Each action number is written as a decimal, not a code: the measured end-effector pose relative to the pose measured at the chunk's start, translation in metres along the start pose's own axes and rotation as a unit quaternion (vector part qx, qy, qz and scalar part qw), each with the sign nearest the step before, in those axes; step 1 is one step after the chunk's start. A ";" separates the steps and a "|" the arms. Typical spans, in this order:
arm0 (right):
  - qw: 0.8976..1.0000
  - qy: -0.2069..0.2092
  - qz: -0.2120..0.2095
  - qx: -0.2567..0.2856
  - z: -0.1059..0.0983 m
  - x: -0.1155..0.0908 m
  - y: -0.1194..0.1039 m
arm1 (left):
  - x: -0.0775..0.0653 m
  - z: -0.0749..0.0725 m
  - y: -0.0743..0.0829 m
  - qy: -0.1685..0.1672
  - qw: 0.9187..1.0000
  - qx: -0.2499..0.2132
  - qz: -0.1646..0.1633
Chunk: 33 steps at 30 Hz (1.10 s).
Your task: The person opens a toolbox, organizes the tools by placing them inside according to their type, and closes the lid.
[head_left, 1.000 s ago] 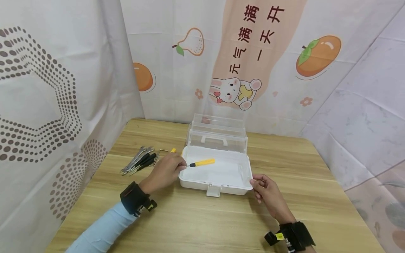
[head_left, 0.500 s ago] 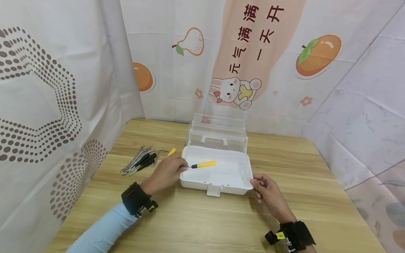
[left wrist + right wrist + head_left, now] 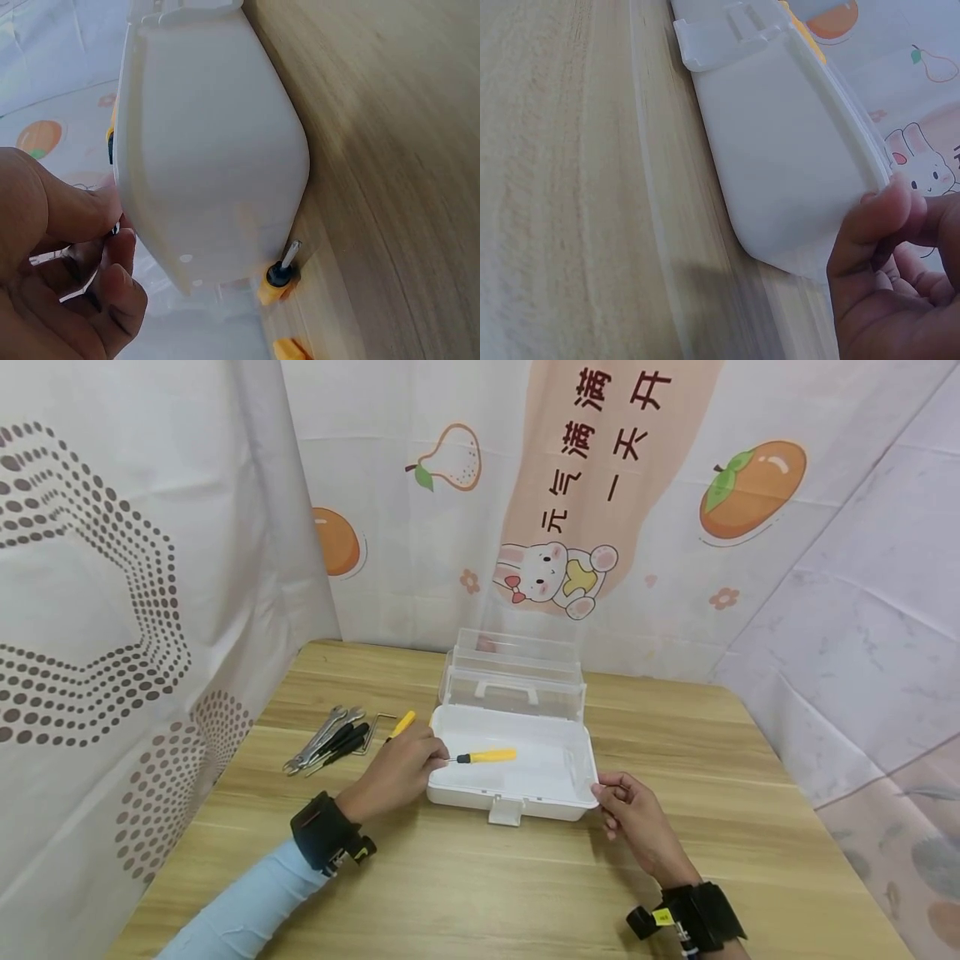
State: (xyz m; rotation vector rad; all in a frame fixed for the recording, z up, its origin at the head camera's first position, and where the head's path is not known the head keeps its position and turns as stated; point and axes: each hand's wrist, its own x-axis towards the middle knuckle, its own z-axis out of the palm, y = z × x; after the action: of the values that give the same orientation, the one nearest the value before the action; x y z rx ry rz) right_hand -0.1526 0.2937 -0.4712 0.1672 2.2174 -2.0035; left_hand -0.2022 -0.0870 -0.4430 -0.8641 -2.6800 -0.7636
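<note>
In the head view my left hand [image 3: 397,768] pinches a yellow-handled screwdriver [image 3: 492,755] by its thin metal shaft. Its handle points right, above the inside of an open white toolbox [image 3: 456,795]. The left wrist view has the fingers of that hand [image 3: 64,262] beside the box's upper rim, with most of the shaft hidden. At the front right corner, my right hand [image 3: 637,822] holds the toolbox rim between thumb and fingers. Up close in the right wrist view, the thumb presses on the edge of the white wall [image 3: 780,142].
Clear lid trays [image 3: 517,656] stand raised behind the box. Left of it lie wrenches [image 3: 318,743], black-handled screwdrivers [image 3: 345,743], a hex key [image 3: 375,731] and another yellow-handled screwdriver [image 3: 402,723]. A printed curtain [image 3: 420,610] hangs behind the wooden table [image 3: 480,893].
My left hand has moved slightly right, carrying the screwdriver a little further over the box. More of the yellow screwdriver on the table shows behind it. The right hand stays at the corner.
</note>
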 end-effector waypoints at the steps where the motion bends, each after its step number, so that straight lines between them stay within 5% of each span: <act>1: 1.000 0.000 0.001 0.000 0.000 0.000 0.000 | 0.000 0.000 0.000 -0.001 1.000 -0.001 0.000; 33: 1.000 0.016 0.005 0.005 0.002 0.000 0.000 | 0.004 0.013 0.001 -0.012 0.998 0.054 0.035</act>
State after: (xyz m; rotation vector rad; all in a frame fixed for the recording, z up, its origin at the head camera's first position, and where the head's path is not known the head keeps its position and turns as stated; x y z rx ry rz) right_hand -0.1525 0.2922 -0.4714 0.2120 2.2225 -2.0208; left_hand -0.2057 -0.0772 -0.4523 -0.9388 -2.6684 -0.5907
